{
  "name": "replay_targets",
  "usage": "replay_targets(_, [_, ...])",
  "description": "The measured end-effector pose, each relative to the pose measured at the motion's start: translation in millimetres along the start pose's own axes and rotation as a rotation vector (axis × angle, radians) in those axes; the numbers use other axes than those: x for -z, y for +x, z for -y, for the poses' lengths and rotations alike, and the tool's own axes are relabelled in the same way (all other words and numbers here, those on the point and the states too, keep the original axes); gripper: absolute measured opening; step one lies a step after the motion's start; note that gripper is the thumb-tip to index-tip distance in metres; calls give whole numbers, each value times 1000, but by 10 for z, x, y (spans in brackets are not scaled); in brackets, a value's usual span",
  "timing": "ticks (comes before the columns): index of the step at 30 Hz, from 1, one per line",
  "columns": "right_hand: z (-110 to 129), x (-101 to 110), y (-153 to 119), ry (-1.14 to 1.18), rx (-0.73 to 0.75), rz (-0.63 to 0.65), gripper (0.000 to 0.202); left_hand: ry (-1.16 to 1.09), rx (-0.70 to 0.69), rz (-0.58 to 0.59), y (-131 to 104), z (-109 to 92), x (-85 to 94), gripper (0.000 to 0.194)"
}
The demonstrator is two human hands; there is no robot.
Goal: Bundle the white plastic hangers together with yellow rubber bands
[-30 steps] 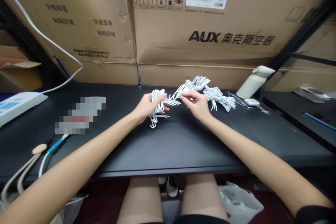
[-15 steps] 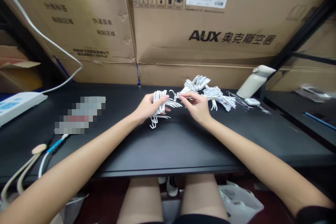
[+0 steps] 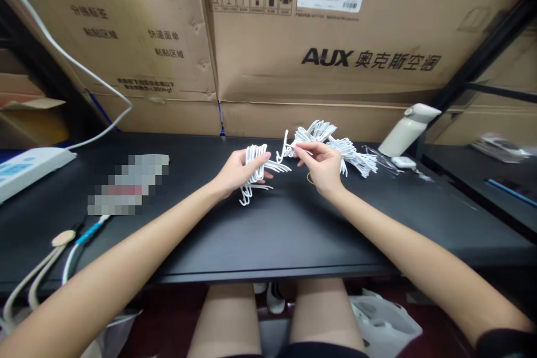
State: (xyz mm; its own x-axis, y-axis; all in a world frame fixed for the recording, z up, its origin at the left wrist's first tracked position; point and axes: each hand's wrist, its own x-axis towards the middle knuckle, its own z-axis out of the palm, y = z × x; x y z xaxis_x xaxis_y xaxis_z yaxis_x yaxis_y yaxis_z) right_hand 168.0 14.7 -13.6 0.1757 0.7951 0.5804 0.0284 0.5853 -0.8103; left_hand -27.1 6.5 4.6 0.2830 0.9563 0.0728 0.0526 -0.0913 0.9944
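Note:
My left hand (image 3: pixel 235 173) is closed round a bundle of white wires (image 3: pixel 255 163), whose loose ends stick out to the right and hang below the palm. To its right, my right hand (image 3: pixel 322 166) pinches a small bent white wire piece (image 3: pixel 285 148) between thumb and fingertips, apart from the bundle. A thin yellow loop (image 3: pixel 310 179) shows beside the right palm. Just behind the right hand, tied bundles of white wires (image 3: pixel 315 131) lie on the black table (image 3: pixel 268 240), partly hidden by its fingers.
A white bottle (image 3: pixel 405 131) leans at the back right, near a small white case (image 3: pixel 403 163) and glasses. Large cardboard boxes (image 3: pixel 327 78) stand behind the table. A power strip (image 3: pixel 33 170), a blurred flat object (image 3: pixel 130 184) and cables are at the left.
My right hand has moved slightly right, away from the left hand, with the small wire piece. The piece now stands more upright. My left hand has stayed in place.

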Motion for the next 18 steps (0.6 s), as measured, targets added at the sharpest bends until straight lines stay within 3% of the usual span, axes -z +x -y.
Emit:
replay_targets(9, [111, -22, -54, 9, -74, 146, 16, -6, -8, 8, -1, -6, -3, 41])
replay_targets(18, [15, 8, 7, 41, -133, 57, 17, 2, -8, 13, -10, -10, -3, 42])
